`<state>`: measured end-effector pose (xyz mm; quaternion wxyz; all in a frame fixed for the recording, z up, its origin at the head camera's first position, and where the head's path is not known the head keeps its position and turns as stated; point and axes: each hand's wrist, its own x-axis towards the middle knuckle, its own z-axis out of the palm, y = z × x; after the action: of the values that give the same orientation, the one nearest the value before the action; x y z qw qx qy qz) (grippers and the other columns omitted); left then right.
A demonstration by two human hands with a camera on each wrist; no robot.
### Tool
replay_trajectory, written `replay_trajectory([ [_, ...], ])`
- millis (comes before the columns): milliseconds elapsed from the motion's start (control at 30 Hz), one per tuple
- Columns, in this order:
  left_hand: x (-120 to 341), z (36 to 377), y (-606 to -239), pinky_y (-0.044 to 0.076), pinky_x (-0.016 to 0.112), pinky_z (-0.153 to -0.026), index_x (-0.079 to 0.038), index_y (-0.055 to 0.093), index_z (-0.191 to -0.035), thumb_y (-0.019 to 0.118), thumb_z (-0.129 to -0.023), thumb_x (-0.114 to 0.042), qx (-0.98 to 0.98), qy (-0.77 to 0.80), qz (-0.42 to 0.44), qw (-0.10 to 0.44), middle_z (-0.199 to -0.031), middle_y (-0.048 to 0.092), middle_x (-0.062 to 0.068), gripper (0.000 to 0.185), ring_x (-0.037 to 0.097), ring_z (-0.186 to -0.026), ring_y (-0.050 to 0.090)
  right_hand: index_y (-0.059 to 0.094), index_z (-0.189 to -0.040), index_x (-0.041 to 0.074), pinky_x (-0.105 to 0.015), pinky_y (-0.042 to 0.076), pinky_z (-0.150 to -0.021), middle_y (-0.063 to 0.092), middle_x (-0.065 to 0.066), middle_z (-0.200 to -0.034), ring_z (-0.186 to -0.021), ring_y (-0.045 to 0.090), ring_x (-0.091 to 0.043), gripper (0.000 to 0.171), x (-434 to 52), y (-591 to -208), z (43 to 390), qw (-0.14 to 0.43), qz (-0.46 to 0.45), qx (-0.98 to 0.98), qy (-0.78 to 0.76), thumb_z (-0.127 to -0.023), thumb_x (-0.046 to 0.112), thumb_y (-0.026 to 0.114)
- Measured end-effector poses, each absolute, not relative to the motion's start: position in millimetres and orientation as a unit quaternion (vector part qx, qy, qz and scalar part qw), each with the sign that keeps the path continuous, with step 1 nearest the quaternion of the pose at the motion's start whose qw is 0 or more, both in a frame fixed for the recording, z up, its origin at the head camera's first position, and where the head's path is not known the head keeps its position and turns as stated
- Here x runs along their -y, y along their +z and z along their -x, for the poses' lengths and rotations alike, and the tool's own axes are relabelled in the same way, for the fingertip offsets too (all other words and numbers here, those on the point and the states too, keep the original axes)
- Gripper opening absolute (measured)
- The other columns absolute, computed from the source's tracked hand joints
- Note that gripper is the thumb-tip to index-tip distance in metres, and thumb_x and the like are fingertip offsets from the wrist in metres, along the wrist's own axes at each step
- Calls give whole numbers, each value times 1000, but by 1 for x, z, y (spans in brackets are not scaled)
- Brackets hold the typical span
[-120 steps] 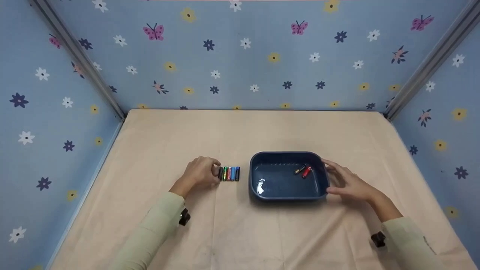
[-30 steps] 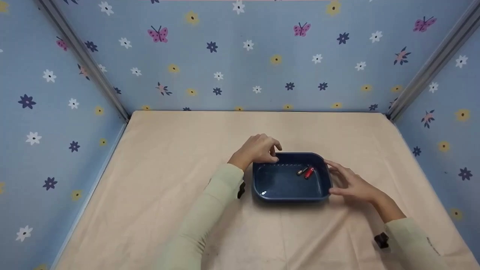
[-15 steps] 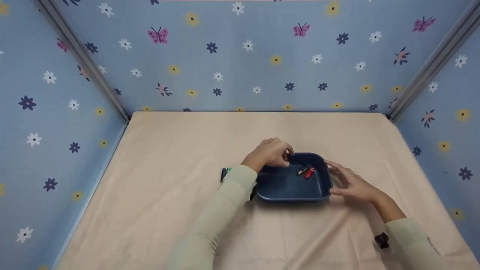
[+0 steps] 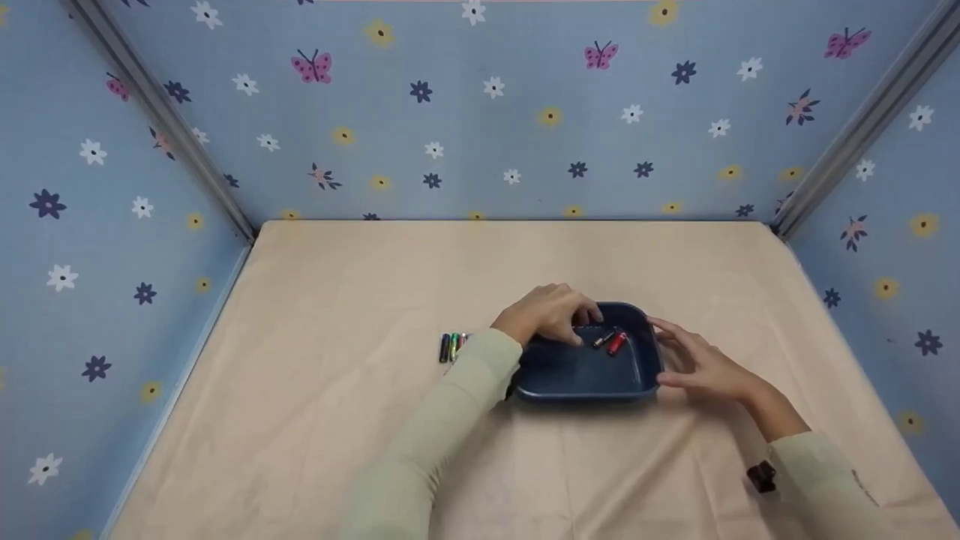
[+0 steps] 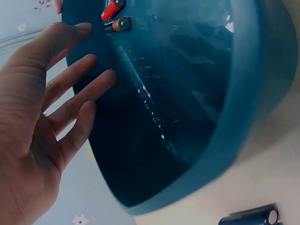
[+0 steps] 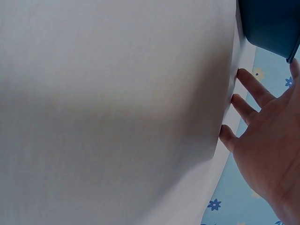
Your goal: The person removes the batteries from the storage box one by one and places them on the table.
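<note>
- Back wall (image 4: 465, 124): light blue, printed with white, yellow and dark blue flowers (image 4: 494, 87) and pink butterflies (image 4: 601, 55).
- Left wall (image 4: 97, 247), right wall (image 4: 900, 315): same blue ground, flowered, each meeting the back wall at a corner.
- Left post (image 4: 168, 120), right post (image 4: 862, 120): grey, one per corner.
- Table (image 4: 315, 262): covered in pale beige cloth (image 4: 337, 300), creased at lower right; far edge along the back wall.
- Light: soft, casting blurred shadows on the cloth.
</note>
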<state>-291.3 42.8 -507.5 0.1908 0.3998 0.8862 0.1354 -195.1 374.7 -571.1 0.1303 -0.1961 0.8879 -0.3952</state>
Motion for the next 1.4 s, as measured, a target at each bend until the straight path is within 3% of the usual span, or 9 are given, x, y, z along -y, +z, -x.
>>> replay_trajectory([
  [467, -68, 289, -518, 57, 42, -117, -26, 68, -156, 85, -101, -32, -889, 83, -404, 200, -141, 80, -2, 58, 19, -132, 73, 30, -178, 36, -93, 10, -125, 38, -25, -181, -166, 31, -60, 95, -377, -573, 196, 154, 169, -894, -385, -100, 35, 84],
  [667, -75, 285, -524, 58, 39, -114, -25, 64, -161, 85, -101, -29, -892, 82, -391, 212, -135, 82, -2, 63, 18, -126, 75, 32, -178, 34, -92, 12, -125, 41, -25, -179, -165, 36, -59, 93, -377, -575, 196, 146, 181, -894, -384, -100, 33, 84],
  [967, -79, 283, -524, 60, 37, -101, -25, 60, -165, 85, -101, -32, -892, 61, -392, 218, -123, 82, -1, 69, 16, -105, 73, 35, -177, 29, -90, 18, -124, 50, -24, -174, -160, 46, -57, 94, -378, -575, 198, 125, 206, -893, -381, -99, 25, 87],
  [1267, -83, 290, -508, 58, 39, -109, -30, 42, -175, 84, -102, -32, -873, 55, -367, 317, -132, 80, 3, 85, 17, -111, 69, 33, -178, 34, -90, 16, -125, 50, -25, -174, -162, 40, -58, 95, -378, -576, 197, 131, 193, -894, -383, -99, 30, 85],
  [1400, -87, 291, -501, 54, 39, -119, -33, 39, -177, 84, -102, -32, -871, 39, -352, 341, -147, 74, 4, 87, 20, -131, 66, 32, -178, 32, -90, 17, -125, 49, -26, -175, -161, 42, -58, 95, -379, -575, 197, 129, 198, -893, -382, -99, 29, 85],
])
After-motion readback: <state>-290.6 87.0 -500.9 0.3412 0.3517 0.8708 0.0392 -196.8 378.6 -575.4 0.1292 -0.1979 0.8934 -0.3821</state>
